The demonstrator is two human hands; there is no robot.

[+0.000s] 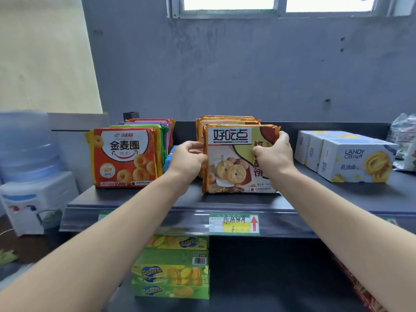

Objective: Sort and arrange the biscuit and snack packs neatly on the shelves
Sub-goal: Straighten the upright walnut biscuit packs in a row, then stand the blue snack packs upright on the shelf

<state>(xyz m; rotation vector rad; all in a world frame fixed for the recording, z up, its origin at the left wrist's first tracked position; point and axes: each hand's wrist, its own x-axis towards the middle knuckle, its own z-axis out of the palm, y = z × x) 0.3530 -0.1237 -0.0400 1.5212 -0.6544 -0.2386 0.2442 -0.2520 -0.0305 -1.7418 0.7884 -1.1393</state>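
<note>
Orange-brown foil biscuit pack (234, 163), upright at front of its row on dark metal shelf (337, 194), straight ahead between both hands: left hand (186, 158) pinching left edge, right hand (274, 154) gripping right side, equally near.

**Front biscuit pack** (234, 163): bordered in orange. A white title panel is printed with black characters, pale green and brown fields are set beside it, and golden round biscuits are pictured.

**Ring-biscuit pack** (123, 157): orange-red ground; a white oval is lettered in black; golden rings are printed.

**Rear packs** (157, 127): edges are seen in green, purple and orange.

**Cookie boxes** (355, 163): white, lettered in grey, with yellow swirl cookies pictured.

**Shelf** (337, 194): dark grey.

**Price tag** (234, 224): framed in green, banded in yellow, with a red arrow on white.

**Lower boxes** (171, 273): green and yellow, marked with blue logos.

**Wall** (225, 64): mottled blue-grey.

**Water bottle** (27, 143): translucent blue.

**Dispenser** (33, 199): white.
</note>
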